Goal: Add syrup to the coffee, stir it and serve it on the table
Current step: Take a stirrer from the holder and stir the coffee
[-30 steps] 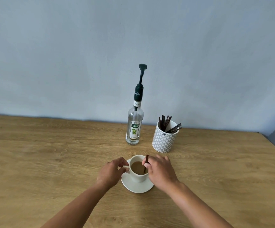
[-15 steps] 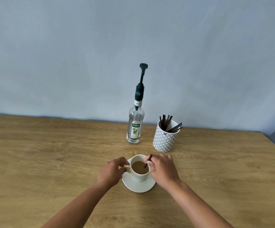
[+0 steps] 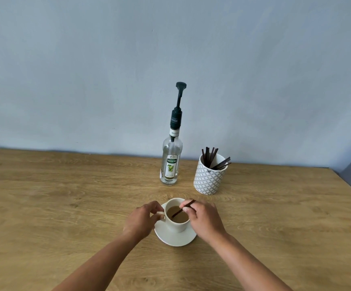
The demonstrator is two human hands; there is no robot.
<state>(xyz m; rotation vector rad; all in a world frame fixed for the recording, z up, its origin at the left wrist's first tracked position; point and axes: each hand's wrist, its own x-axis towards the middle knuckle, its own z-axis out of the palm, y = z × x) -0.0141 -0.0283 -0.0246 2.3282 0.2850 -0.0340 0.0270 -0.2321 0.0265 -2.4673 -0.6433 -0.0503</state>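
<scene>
A white ceramic coffee cup [image 3: 177, 222] filled with light brown coffee [image 3: 177, 213] sits on a round white saucer [image 3: 175, 238] near the front middle of the pale wooden table [image 3: 65, 196]. The left hand [image 3: 142, 220] reaches in from the left, its thumb and fingers pinched closed on the cup's small white handle [image 3: 160, 214]. The right hand [image 3: 204, 219] comes in from the right and leans over the cup's right rim, its thumb and forefinger closed on a thin dark brown stirring stick [image 3: 184, 207]. The stick is tilted, its upper end pointing up and to the right above the fingers and its lower end dipped into the coffee near the middle of the cup. Behind the cup, well apart from it, a clear glass syrup bottle [image 3: 171, 162] with a green and white label stands upright, topped by a tall dark green pump dispenser [image 3: 178, 101]. Just to the right of the bottle, and apart from it, stands a white cylindrical holder with a grey diamond pattern [image 3: 209, 178], holding a bunch of dark brown stirring sticks [image 3: 212, 157] that fan out above its rim. Both stand near the table's back edge, against a plain pale blue wall [image 3: 170, 49]. The strip of table between the cup and these two things lies bare, and nothing stands between the hands and the cup.
</scene>
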